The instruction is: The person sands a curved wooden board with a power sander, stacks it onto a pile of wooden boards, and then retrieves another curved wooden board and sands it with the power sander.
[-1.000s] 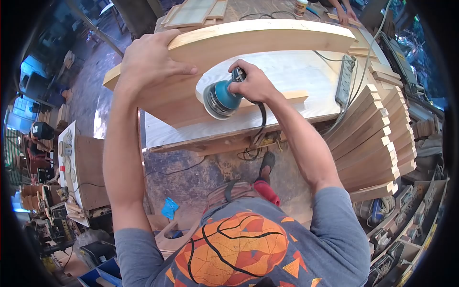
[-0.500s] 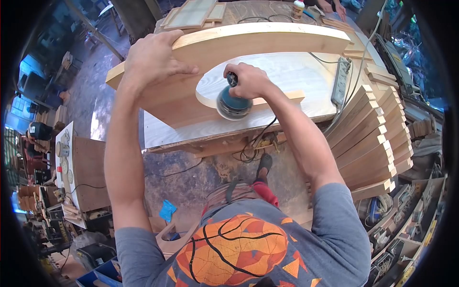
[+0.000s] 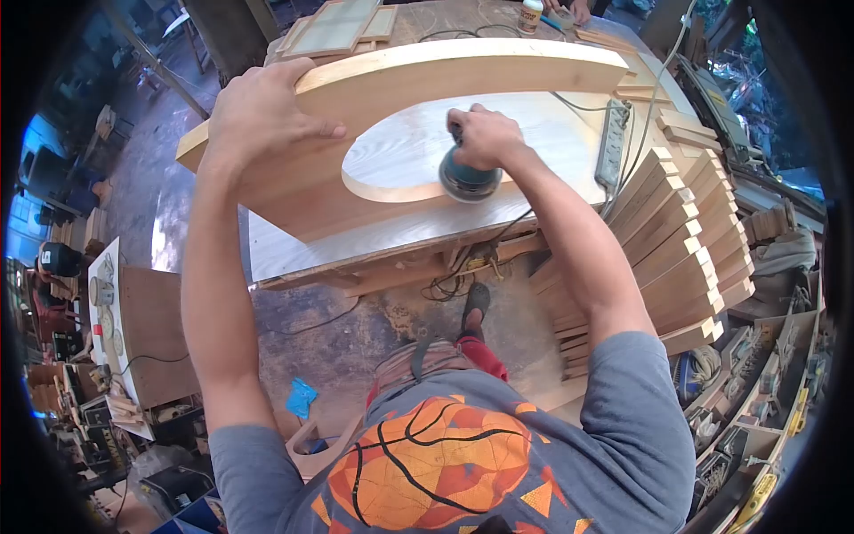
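A pale wooden panel [image 3: 298, 191] with a curved top edge and a large oval cutout stands on edge on the bench. My left hand [image 3: 267, 116] is clamped over its upper left edge, thumb on the near face. In my right hand [image 3: 489, 141] is a teal and black palm sander [image 3: 470, 176], gripped by its top. The sander is at the cutout's lower edge, toward the right; its pad looks blurred. Whether the pad presses on the wood is hard to tell.
The bench has a whitish board [image 3: 391, 147] on top. A power strip [image 3: 612, 142] lies at its right. Stacked wooden strips [image 3: 658, 222] stand at right. A glue bottle [image 3: 530, 16] and another person's hand [image 3: 579, 11] are at the far side. Cables hang below the bench.
My right hand has moved the sander to the right and slightly up along the cutout's lower edge. My left hand keeps its hold on the panel. The view has shifted slightly.
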### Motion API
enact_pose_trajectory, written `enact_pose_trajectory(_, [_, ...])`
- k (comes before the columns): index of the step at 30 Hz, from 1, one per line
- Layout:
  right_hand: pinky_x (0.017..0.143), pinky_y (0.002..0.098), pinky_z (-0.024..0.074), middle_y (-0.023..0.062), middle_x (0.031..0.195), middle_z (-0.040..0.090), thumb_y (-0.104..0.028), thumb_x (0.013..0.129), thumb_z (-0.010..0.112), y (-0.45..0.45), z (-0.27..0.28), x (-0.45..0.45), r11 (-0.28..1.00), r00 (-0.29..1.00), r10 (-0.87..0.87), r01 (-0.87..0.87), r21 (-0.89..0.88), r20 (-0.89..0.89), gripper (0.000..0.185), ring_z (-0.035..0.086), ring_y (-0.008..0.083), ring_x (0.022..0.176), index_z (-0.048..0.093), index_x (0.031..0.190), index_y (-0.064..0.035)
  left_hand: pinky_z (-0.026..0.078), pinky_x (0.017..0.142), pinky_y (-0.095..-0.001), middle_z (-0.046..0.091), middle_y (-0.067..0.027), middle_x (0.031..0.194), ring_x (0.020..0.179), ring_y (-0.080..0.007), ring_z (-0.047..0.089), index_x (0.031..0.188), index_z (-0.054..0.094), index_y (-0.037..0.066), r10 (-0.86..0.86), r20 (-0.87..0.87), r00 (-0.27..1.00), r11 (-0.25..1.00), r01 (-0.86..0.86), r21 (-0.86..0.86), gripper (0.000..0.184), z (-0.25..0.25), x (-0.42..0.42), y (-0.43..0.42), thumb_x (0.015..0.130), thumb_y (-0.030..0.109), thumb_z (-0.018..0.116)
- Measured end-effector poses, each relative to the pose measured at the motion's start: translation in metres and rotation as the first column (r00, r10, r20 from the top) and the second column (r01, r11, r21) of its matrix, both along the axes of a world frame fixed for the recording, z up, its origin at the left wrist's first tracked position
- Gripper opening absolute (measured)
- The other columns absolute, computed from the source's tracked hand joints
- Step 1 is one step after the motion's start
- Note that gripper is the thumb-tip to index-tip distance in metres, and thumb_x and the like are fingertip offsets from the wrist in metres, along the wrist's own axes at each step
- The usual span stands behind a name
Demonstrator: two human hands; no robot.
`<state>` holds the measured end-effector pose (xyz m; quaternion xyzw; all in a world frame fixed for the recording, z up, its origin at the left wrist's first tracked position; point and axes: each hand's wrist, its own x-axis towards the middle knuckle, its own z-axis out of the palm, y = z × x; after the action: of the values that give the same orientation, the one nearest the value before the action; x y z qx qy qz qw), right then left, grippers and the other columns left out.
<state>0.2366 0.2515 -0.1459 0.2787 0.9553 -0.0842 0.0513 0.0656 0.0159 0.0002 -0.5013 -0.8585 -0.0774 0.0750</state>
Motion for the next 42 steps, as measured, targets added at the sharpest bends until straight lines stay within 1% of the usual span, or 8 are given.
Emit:
enact_pose_trajectory(6, [0.102,0.0464,0.0543,0.0159,0.127,0.066,-0.032,0.08,0.075,0.052,-0.009,0.034,0.976,0.976,-0.215,0.217,0.035,-0.04,0.05,0.066,0.0354,0.121,0.065,0.128,-0.023,0.059,0.091,-0.0461,0.079,-0.0125,0.112,0.105,-0.0333,0.074,0.126,0.075,0.014,0.009,0.014,1.0,0.999,-0.009,-0.032,0.077,0.01,0.003,-0.001,0.062,0.053,0.093])
enact_pose_trajectory(9, [0.102,0.047,0.0544,0.0164,0.126,0.066,-0.032,0.079,0.075,0.05,-0.014,0.041,0.972,0.973,-0.229,0.231,0.044,-0.031,0.05,0.067,0.036,0.12,0.065,0.127,-0.0228,0.058,0.091,-0.0467,0.079,-0.0131,0.112,0.105,-0.0347,0.074,0.123,0.075,0.012,-0.006,-0.024,1.0,1.0,0.005,-0.012,0.075,0.0,-0.002,0.0,0.062,0.052,0.093])
enact_pose_trajectory(15, [0.098,0.0518,0.0564,0.0182,0.125,0.066,-0.025,0.084,0.071,-0.037,-0.007,-0.001,0.997,0.996,-0.073,0.073,0.008,-0.05,0.039,0.068,0.0405,0.117,0.066,0.122,-0.0182,0.058,0.09,-0.0471,0.079,-0.0153,0.107,0.102,-0.0367,0.074,0.119,0.075,0.011,-0.049,-0.034,0.998,0.998,0.05,0.042,0.07,-0.003,-0.004,0.002,0.064,0.051,0.093])
enact_pose_trajectory(19, [0.098,0.0508,0.0578,0.0198,0.126,0.065,-0.024,0.084,0.07,-0.062,-0.003,-0.014,0.999,0.992,-0.039,0.034,-0.04,-0.122,0.049,0.068,0.0424,0.115,0.064,0.133,-0.0187,0.057,0.088,-0.0471,0.079,-0.0172,0.103,0.101,-0.0358,0.075,0.117,0.075,0.01,-0.062,-0.017,0.998,0.997,0.063,0.051,0.068,0.0,-0.003,0.001,0.064,0.048,0.093])
enact_pose_trajectory(29, [0.101,0.0507,0.0562,0.0181,0.13,0.066,-0.024,0.081,0.076,0.046,-0.016,0.04,0.929,0.928,-0.368,0.369,0.017,-0.06,0.045,0.067,0.0386,0.122,0.066,0.125,-0.0189,0.057,0.088,-0.0476,0.078,-0.0183,0.105,0.101,-0.0375,0.074,0.117,0.075,0.008,-0.054,-0.048,0.997,0.998,0.055,0.028,0.069,0.003,0.0,0.0,0.064,0.048,0.094])
enact_pose_trajectory(33, [0.102,0.047,0.0551,0.0179,0.125,0.07,-0.025,0.079,0.074,0.09,-0.02,0.072,0.916,0.919,-0.391,0.394,0.069,-0.054,0.048,0.067,0.0354,0.121,0.068,0.126,-0.0179,0.057,0.09,-0.0472,0.078,-0.0176,0.106,0.101,-0.0379,0.074,0.12,0.075,0.009,-0.032,-0.038,0.999,0.998,0.034,0.048,0.074,-0.002,-0.005,0.002,0.062,0.052,0.093])
enact_pose_trajectory(38, [0.103,0.0504,0.0537,0.0192,0.125,0.068,-0.02,0.081,0.07,0.098,0.001,0.114,0.917,0.918,-0.37,0.386,0.103,-0.144,0.047,0.067,0.0411,0.119,0.068,0.128,-0.0191,0.058,0.092,-0.0465,0.078,-0.0173,0.107,0.103,-0.0368,0.074,0.122,0.075,0.01,0.047,-0.035,0.998,0.999,-0.047,-0.002,0.078,0.007,-0.003,0.002,0.059,0.054,0.093])
enact_pose_trajectory(42, [0.104,0.0507,0.0534,0.0173,0.133,0.063,-0.019,0.081,0.072,0.103,-0.003,0.152,0.904,0.897,-0.368,0.407,0.133,-0.245,0.048,0.062,0.0416,0.121,0.069,0.129,-0.0209,0.056,0.091,-0.047,0.077,-0.0158,0.108,0.101,-0.0366,0.073,0.12,0.074,0.009,-0.044,-0.079,0.996,0.991,0.054,0.125,0.075,-0.009,0.007,-0.012,0.06,0.048,0.096])
